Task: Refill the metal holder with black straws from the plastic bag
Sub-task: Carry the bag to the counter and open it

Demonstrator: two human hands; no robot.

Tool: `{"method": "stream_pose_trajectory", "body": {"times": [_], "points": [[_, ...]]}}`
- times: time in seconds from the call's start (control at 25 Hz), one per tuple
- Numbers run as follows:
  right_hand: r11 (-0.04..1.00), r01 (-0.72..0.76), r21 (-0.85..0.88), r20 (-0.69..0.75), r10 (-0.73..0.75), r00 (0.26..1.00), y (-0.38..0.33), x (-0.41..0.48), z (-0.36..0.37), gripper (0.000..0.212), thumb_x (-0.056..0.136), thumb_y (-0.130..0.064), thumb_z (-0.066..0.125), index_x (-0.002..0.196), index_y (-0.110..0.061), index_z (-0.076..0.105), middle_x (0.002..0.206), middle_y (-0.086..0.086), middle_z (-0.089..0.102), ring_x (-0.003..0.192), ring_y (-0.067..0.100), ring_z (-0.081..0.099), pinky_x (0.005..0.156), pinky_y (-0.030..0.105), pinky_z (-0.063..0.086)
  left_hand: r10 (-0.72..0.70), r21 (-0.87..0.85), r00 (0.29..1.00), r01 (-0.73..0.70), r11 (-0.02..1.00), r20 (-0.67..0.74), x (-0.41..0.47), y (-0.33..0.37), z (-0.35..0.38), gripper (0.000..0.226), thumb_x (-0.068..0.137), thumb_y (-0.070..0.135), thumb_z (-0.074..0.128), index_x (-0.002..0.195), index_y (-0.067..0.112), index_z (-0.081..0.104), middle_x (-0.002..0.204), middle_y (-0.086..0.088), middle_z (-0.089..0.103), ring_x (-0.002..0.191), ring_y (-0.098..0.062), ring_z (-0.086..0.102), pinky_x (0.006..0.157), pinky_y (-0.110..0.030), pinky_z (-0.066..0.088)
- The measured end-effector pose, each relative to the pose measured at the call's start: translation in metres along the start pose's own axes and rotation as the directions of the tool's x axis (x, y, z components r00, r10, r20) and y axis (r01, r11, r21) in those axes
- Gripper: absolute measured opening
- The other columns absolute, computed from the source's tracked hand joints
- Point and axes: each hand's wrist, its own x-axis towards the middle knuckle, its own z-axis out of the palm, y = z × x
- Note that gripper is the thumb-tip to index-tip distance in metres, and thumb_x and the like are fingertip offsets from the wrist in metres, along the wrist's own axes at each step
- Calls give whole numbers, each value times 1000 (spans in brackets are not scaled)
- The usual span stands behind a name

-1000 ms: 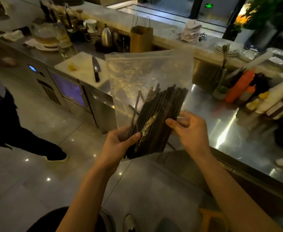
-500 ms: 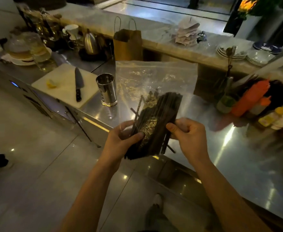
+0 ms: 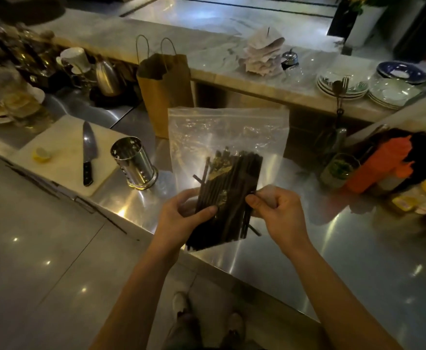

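Note:
A clear plastic zip bag (image 3: 228,132) hangs upright above the steel counter, with a bundle of black straws (image 3: 228,193) in its lower half. My left hand (image 3: 181,218) grips the bag's lower left side, thumb across the straws. My right hand (image 3: 277,214) pinches the lower right side of the bag with curled fingers. The bag's top edge looks closed. A shiny perforated metal holder (image 3: 133,166) stands upright on the counter, left of the bag, and looks empty.
A white cutting board (image 3: 63,157) with a knife (image 3: 88,152) and a lemon piece lies left of the holder. A brown paper bag (image 3: 165,89) stands behind. Sauce bottles (image 3: 381,168) crowd the right; plates (image 3: 343,87) sit on the marble ledge. Steel counter (image 3: 308,248) stretches below my hands.
The view has swung down and closer to the counter, bringing the holder into sight. The bag has come lower over the steel top. Both hands keep their hold on it.

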Motion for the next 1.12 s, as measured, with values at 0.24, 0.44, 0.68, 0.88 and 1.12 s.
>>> {"method": "stream_pose_trajectory", "body": {"times": [0.24,0.44,0.68,0.88,1.12], "points": [[999,-23,-44,-25,22,999,8,50,26,12,89,-8,65,80,-2,69,80,8,70,79,21,72,76,44,61,-14,-84,1000,16,996,27,72,10,-23,44,72,21,76,114,20,64,106,-1,76,100,-13,71,83,-27,57],[991,-121,-51,-128,113,985,8,90,63,8,89,-8,66,82,-10,71,82,3,70,84,22,71,82,49,59,-36,-59,989,45,997,141,139,11,-61,33,77,17,76,108,22,66,111,-4,74,109,-20,68,96,-41,52],[978,-209,3,-158,206,966,-21,113,87,36,82,-7,73,115,-17,63,104,-9,73,99,2,69,84,21,57,-31,31,957,23,999,287,201,17,-93,31,85,13,68,116,14,63,101,6,76,102,-10,70,79,-22,56],[991,-90,102,-319,118,940,-53,142,62,30,88,-27,61,118,-23,59,110,-9,70,105,8,67,86,28,57,-6,83,923,-28,996,385,216,22,-87,30,87,10,66,116,15,62,100,3,77,99,-10,71,88,-31,54],[999,20,47,-444,4,896,-64,172,46,14,98,-11,52,103,-4,63,80,-14,72,79,4,70,69,22,56,8,82,903,-47,996,430,215,19,-73,35,85,22,71,118,21,61,111,-4,73,110,-16,67,96,-43,53]]}}
